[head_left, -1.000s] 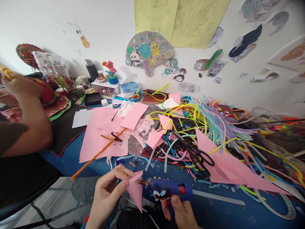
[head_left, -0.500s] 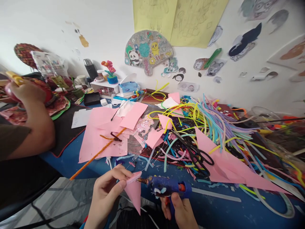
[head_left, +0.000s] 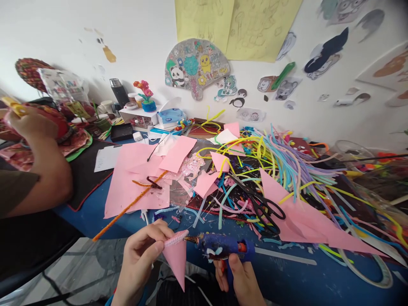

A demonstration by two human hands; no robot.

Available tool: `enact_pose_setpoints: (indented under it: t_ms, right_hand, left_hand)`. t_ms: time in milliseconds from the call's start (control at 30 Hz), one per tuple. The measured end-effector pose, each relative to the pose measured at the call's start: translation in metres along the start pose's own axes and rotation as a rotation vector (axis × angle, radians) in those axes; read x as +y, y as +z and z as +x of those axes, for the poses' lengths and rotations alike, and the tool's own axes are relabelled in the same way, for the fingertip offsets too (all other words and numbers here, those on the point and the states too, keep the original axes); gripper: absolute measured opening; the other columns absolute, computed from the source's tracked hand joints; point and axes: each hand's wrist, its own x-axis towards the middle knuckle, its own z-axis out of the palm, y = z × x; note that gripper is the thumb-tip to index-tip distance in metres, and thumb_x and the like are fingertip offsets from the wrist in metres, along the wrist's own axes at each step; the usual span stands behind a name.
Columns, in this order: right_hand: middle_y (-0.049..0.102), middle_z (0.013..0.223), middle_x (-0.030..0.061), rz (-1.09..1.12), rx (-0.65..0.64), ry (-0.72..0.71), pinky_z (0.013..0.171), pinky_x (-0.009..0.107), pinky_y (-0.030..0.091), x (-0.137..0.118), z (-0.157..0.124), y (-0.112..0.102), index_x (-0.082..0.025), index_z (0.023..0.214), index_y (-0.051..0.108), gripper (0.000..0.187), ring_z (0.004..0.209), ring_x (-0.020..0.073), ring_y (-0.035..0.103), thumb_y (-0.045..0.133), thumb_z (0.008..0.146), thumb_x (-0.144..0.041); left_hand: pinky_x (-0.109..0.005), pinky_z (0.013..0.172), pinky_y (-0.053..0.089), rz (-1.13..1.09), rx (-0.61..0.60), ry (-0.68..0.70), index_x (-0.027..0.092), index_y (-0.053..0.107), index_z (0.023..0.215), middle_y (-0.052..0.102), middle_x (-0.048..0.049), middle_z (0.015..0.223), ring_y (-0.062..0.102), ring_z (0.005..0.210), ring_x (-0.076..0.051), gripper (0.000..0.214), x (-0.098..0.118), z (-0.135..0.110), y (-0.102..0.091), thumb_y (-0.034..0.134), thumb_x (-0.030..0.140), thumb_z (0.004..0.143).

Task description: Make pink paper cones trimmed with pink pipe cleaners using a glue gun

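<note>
Pink paper triangle (head_left: 176, 260): held low in the centre of view, at the near edge of the blue surface (head_left: 287, 276), point hanging down. A fuzzy pink pipe cleaner (head_left: 175, 238) runs along its top edge.

Left hand (head_left: 140, 259): closed in a pinch, thumb and fingers gripping the triangle's upper left end together with the pipe cleaner.

Right hand (head_left: 240, 280): fingers wrapped tight around the handle of a blue glue gun (head_left: 223, 247), which lies level and points left. Its nozzle tip meets the right end of the pink pipe cleaner; touching or just short of it, cannot tell.

Surroundings:
- Black scissors (head_left: 261, 204) lie on the surface beyond the glue gun, among paper scraps.
- A heap of coloured pipe cleaners (head_left: 287, 165) spreads to the right, reaching towards the wall.
- A large pink sheet (head_left: 127, 182) lies left of centre, with a long orange pipe cleaner (head_left: 127, 208) slanting across it and past the surface edge.
- Another person's arm (head_left: 47, 170) rests at the far left, that person's hand (head_left: 28, 123) raised around a red and yellow object, well apart from the triangle.
</note>
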Motion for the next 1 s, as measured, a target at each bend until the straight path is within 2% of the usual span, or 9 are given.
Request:
enact_pose_setpoints:
  t_ms: [133,367,600,1000]
  right_hand:
    - [0.043,0.046,-0.0051,0.0,0.019,-0.008,0.042,0.021,0.038,-0.001,0.0,0.002,-0.016,0.065,0.057,0.052,0.038,0.0075,0.041,0.056,0.088,-0.063]
    - [0.042,0.044,-0.0052,-0.02,0.057,0.025,0.043,0.022,0.038,-0.005,-0.002,0.006,-0.016,0.062,0.056,0.055,0.038,0.0078,0.041,0.056,0.086,-0.066]
    - [0.041,0.045,-0.0054,-0.024,0.0,-0.006,0.041,0.021,0.037,0.002,0.001,0.0,-0.017,0.062,0.054,0.054,0.037,0.0076,0.041,0.053,0.088,-0.064]
    - [0.041,0.05,-0.0061,0.019,0.03,-0.011,0.04,0.022,0.038,-0.004,0.002,0.003,-0.017,0.062,0.052,0.055,0.037,0.0066,0.039,0.056,0.084,-0.068]
  left_hand:
    - [-0.029,0.08,0.04,-0.057,0.016,-0.025,0.023,0.066,0.066,0.07,0.0022,0.068,0.052,0.071,-0.017,0.021,0.0,0.002,0.002,0.07,0.035,0.082]
    - [-0.028,0.07,0.042,-0.215,0.037,-0.091,0.022,0.065,0.065,0.065,0.0013,0.063,0.05,0.07,-0.017,0.021,-0.001,0.004,0.004,0.071,0.035,0.08]
    - [-0.029,0.067,0.043,-0.312,0.052,-0.152,0.021,0.064,0.065,0.061,0.0006,0.062,0.049,0.068,-0.018,0.02,-0.002,0.006,0.007,0.072,0.034,0.077]
    - [-0.029,0.066,0.048,-0.511,0.092,-0.251,0.019,0.062,0.062,0.059,0.0004,0.059,0.053,0.064,-0.017,0.02,-0.001,0.009,0.015,0.074,0.029,0.074]
